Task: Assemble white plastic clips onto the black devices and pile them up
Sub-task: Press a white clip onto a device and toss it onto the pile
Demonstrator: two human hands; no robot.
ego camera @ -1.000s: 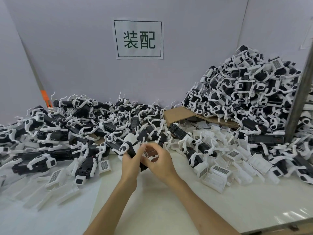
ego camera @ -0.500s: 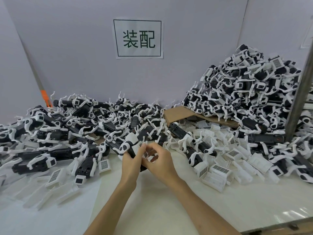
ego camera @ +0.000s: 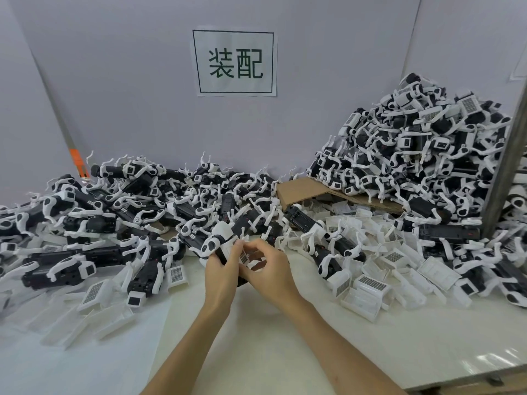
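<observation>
Black device point(ego camera: 211, 246), directly below the wall sign point(ego camera: 234, 61), gripped by left hand point(ego camera: 221, 270); right hand point(ego camera: 269, 270) pinches white clip point(ego camera: 244, 256) against it; clip likely seats best aligned square, then pressed evenly.

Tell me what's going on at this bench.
A person's left hand grips a black device with white fittings, while the right hand pinches a small white plastic clip against it. Loose white plastic clips lie to the right, below a tall pile of black-and-white devices. This device is not yet piled.
</observation>
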